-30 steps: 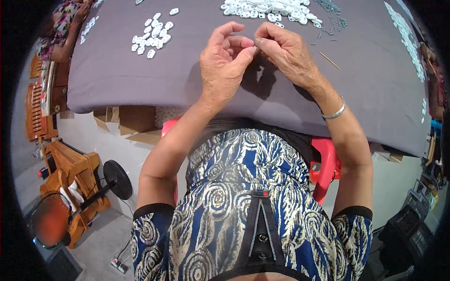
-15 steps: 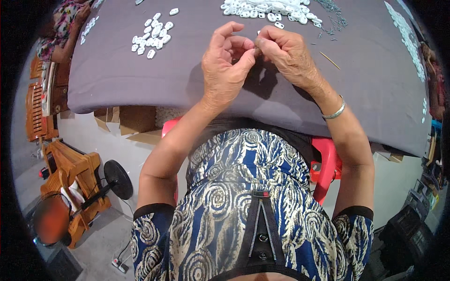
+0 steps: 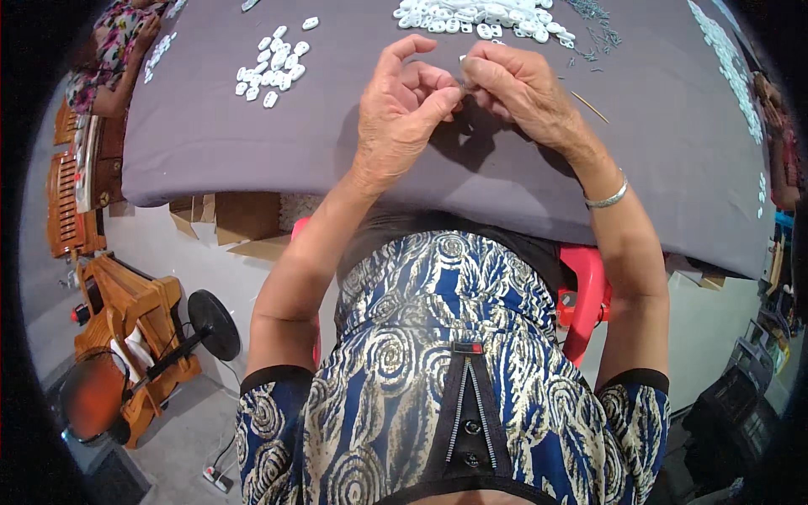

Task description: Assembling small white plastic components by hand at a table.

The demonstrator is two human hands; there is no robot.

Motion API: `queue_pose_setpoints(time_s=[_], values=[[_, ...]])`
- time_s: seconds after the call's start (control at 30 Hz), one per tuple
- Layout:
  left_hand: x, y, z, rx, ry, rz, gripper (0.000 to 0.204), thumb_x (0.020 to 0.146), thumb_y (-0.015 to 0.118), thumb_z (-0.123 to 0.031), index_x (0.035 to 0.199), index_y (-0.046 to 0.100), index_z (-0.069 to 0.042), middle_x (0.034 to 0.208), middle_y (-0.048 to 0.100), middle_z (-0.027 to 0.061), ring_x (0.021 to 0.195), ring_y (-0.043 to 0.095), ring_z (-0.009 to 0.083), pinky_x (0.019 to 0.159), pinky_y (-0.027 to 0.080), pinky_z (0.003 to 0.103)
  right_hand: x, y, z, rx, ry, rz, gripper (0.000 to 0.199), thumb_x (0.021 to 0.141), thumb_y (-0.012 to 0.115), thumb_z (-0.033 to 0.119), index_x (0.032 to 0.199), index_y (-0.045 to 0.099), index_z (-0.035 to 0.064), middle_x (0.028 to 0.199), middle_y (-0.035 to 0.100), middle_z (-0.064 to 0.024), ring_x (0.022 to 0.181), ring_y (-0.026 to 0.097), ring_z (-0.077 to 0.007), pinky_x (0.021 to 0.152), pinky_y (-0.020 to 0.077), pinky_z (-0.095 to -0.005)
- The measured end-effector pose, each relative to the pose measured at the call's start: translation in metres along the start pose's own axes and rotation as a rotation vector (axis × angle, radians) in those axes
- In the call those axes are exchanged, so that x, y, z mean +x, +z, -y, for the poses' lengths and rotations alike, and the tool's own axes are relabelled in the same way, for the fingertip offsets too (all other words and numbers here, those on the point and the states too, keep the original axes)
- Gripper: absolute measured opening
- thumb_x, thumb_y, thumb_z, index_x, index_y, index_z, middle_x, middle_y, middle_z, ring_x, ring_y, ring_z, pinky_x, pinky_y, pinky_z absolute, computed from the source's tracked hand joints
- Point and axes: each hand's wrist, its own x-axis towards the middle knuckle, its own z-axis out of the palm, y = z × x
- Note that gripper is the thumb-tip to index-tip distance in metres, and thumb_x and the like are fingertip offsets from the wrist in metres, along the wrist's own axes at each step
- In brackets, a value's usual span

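A head-worn fisheye looks down on nearby fingers (image 3: 441, 103) and tabletop (image 3: 244, 151).

Small white oval pieces (image 3: 278, 61): left part of grey cloth-covered table (image 3: 227, 151) | larger white oval-piece heap (image 3: 471, 15): far middle | thin grey slivers (image 3: 606, 38): right of heap | slender tan stick (image 3: 589, 107): nearer than slivers

On our grey table (image 3: 252, 156) we see a white pile (image 3: 471, 13), a smaller cluster (image 3: 277, 61) to its left, pins (image 3: 591, 10) just right of it, a stick (image 3: 590, 107) nearer us, and white pieces (image 3: 730, 67) far to its right.
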Motion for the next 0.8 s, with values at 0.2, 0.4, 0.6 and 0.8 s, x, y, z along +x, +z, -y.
queue_pose_setpoints(time_s=[0.2, 0.4, 0.6, 0.8], values=[[-0.002, 0.003, 0.002, 0.131, 0.078, -0.053, 0.051, 0.082, 0.059, 0.006, 0.126, 0.035, -0.004, 0.084, 0.056, 0.0050, 0.075, 0.054, 0.0078, 0.068, 0.046, 0.020, 0.003, 0.002, -0.014, -0.128, -0.223, -0.039, 0.017, 0.088, 0.054, 0.018, 0.084, 0.057, 0.0016, 0.066, 0.053, 0.0002, 0.062, 0.047, -0.0071, 0.056, 0.0407, -0.0245], [-0.002, 0.002, 0.005, 0.197, 0.129, -0.068, 0.056, 0.082, 0.060, 0.005, 0.129, 0.030, -0.004, 0.086, 0.056, 0.0054, 0.078, 0.054, 0.0081, 0.069, 0.047, 0.021, 0.001, 0.003, -0.007, -0.158, -0.152, -0.042, 0.017, 0.087, 0.054, 0.016, 0.083, 0.056, 0.0003, 0.067, 0.054, 0.0001, 0.064, 0.049, -0.0067, 0.057, 0.0421, -0.0247], [-0.002, 0.004, 0.005, 0.147, 0.100, -0.084, 0.056, 0.084, 0.059, 0.006, 0.130, 0.028, -0.001, 0.093, 0.054, 0.0066, 0.082, 0.053, 0.0096, 0.072, 0.047, 0.021, 0.002, 0.004, -0.006, -0.074, -0.100, -0.051, 0.017, 0.088, 0.054, 0.017, 0.083, 0.055, 0.0010, 0.066, 0.054, 0.0002, 0.063, 0.048, -0.0062, 0.056, 0.0418, -0.0243], [-0.001, 0.002, 0.009, 0.165, 0.106, -0.115, 0.055, 0.083, 0.058, 0.006, 0.129, 0.030, -0.004, 0.088, 0.056, 0.0063, 0.080, 0.055, 0.0092, 0.072, 0.047, 0.021, 0.004, 0.002, -0.016, -0.110, -0.124, -0.033, 0.014, 0.086, 0.057, 0.015, 0.084, 0.055, 0.0019, 0.066, 0.050, 0.0010, 0.062, 0.045, -0.0061, 0.055, 0.0394, -0.0241]])
